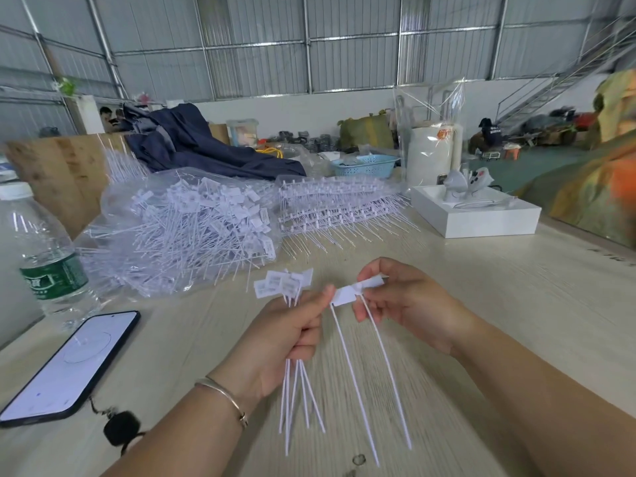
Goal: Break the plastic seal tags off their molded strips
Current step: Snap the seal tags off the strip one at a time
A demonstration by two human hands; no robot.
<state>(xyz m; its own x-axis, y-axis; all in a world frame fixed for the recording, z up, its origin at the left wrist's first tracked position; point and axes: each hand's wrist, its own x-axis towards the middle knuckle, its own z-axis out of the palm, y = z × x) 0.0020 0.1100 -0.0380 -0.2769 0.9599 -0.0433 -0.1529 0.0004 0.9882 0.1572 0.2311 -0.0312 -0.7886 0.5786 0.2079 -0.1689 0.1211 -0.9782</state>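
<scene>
Seal tags (347, 295), two white ones joined at their flat heads, hang above the tabletop (481, 287) between both hands, their long tails trailing down toward the person. Left hand (289, 335) pinches the left head with thumb and forefinger, its other fingers curled round a bundle of separated tags (282, 285) whose printed heads fan out above the fist. Right hand (402, 304) pinches the right head, so both grips are pressed together on the pair. Beyond the hands lies a clear bag of loose tags (186, 228), and just beside it to the right a stack of molded strips (337, 204). At left stand a water bottle (44, 259) and a phone (72, 366) lying flat; a white box (478, 218) sits at right.
</scene>
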